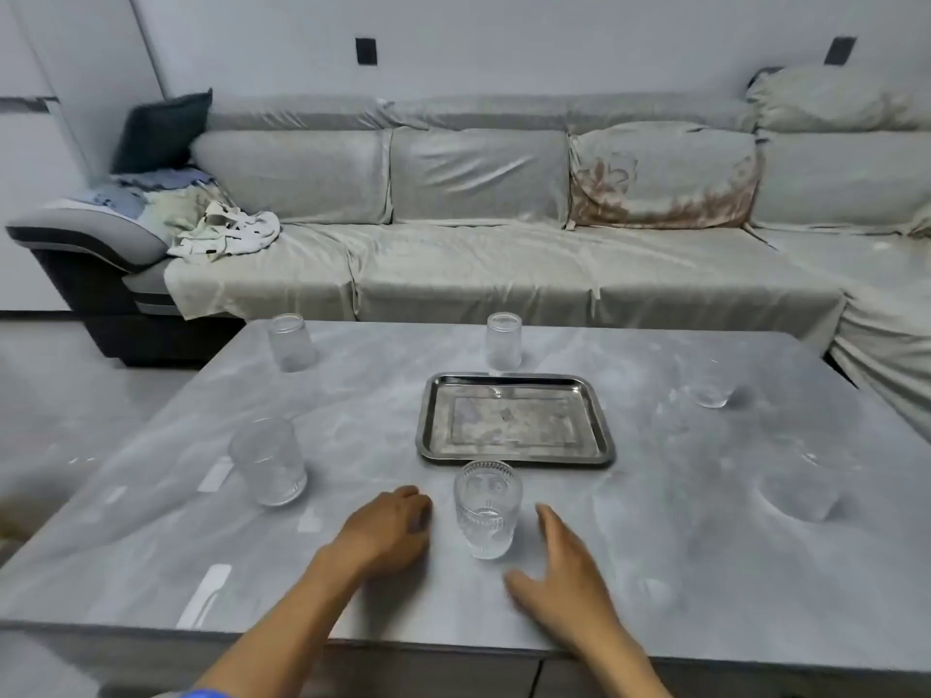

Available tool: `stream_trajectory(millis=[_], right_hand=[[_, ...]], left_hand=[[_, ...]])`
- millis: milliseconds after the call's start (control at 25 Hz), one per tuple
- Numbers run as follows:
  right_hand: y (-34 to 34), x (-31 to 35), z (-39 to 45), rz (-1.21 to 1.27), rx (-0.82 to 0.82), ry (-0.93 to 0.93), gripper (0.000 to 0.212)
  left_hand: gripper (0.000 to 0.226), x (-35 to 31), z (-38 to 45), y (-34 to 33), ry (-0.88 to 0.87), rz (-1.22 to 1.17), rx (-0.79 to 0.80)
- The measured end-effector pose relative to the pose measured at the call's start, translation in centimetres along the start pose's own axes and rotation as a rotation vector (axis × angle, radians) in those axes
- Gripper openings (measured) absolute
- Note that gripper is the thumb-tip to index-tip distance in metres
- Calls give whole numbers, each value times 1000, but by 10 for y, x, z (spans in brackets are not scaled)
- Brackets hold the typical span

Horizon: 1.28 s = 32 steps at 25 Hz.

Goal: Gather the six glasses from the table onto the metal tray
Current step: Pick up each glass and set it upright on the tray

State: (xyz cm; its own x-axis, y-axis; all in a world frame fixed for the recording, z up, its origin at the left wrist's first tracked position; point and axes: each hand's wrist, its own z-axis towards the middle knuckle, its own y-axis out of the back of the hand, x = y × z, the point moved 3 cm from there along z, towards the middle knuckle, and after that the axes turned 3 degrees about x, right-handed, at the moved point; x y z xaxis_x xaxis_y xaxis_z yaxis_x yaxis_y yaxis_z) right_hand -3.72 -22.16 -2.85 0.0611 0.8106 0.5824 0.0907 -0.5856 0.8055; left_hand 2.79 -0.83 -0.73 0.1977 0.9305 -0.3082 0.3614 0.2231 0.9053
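Two open hands — left hand, right hand — flank nearest glass.

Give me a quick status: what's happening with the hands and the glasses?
Left hand and right hand open, flanking the nearest glass, not touching. Metal tray holds nothing; all glasses on the table. Path to tray clear.

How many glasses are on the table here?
6: far left, far centre behind the tray, far right, near left, near right, and one between the hands. None visibly hidden.
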Motion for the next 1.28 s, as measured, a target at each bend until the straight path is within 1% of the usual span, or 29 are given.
stream_trajectory(millis=[40, 80, 120, 160, 240, 320, 360, 400, 480, 520, 600, 640, 760, 840, 880, 960, 1080, 1160, 1200, 1240, 1280], right_hand=[[-4, 5, 7, 128, -20, 48, 97], [-6, 10, 12, 207, -52, 45, 101], [-8, 19, 17, 212, -62, 45, 102], [-12, 26, 22, 213, -102, 38, 102], [-15, 29, 31, 317, -79, 2, 95], [-1, 23, 44, 472, -68, 6, 86], [12, 22, 54, 503, -68, 31, 85], [28, 25, 66, 484, -87, 60, 84], [57, 35, 97, 445, -145, 104, 79], [70, 43, 112, 436, -197, 112, 75], [82, 60, 141, 392, -275, 135, 70], [80, 68, 154, 354, -281, 157, 70], [62, 84, 184, 147, -216, 200, 61], [45, 88, 193, 34, -163, 225, 56], [42, 88, 195, 6, -152, 235, 56], [30, 94, 198, 12, -131, 248, 55], [29, 97, 198, 7, -98, 282, 55], [34, 97, 188, 20, -126, 319, 58], [36, 97, 179, 57, -178, 343, 58], [36, 96, 167, 107, -244, 361, 56], [32, 93, 154, 160, -308, 365, 52]], left_hand=[[43, 4, 9, 2, 30, -51, -42], [41, 7, 15, 7, 87, -132, -92], [41, 11, 25, 12, 140, -230, -144], [41, 16, 34, 18, 207, -349, -197], [42, 26, 58, 24, 287, -560, -270], [45, 36, 77, 28, 347, -699, -288], [46, 41, 86, 28, 374, -737, -281], [45, 45, 94, 27, 405, -765, -268], [40, 47, 107, 24, 447, -779, -262], [33, 47, 111, 22, 462, -772, -268], [16, 45, 115, 20, 495, -726, -280], [14, 44, 115, 20, 510, -712, -289], [15, 43, 118, 21, 513, -685, -300], [23, 44, 118, 19, 501, -677, -294], [26, 41, 119, 20, 488, -670, -300], [25, 46, 117, 19, 487, -665, -310], [26, 43, 111, 22, 446, -660, -273], [30, 38, 101, 33, 372, -708, -268], [35, 39, 92, 45, 336, -686, -305], [39, 42, 80, 59, 307, -613, -377], [40, 48, 66, 75, 287, -520, -495]])
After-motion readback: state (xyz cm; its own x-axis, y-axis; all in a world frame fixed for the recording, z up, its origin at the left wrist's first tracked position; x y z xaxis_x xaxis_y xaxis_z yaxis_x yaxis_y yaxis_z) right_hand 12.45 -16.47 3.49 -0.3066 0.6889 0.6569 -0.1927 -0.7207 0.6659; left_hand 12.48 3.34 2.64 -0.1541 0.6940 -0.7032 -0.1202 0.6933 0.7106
